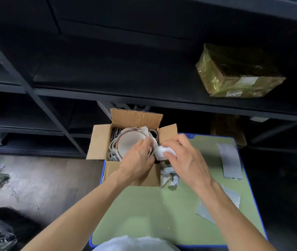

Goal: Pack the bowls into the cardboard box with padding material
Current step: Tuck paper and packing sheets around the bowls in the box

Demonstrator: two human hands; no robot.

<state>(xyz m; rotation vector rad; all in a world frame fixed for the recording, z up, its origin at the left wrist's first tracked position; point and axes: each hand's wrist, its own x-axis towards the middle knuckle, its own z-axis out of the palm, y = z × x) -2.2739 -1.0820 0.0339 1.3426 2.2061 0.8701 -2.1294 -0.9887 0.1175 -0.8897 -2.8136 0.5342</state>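
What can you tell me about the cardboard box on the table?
The cardboard box is plain brown corrugated card, small and squarish, standing upright at the far left corner of the green table with all four flaps open. Inside lies a pale bowl ringed by white padding. The left hand reaches into it; the right hand holds a white wad at its right edge.

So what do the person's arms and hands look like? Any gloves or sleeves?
No gloves or sleeves show. The left hand and right hand are bare, and so are both forearms. No rings, watch or bracelets show.
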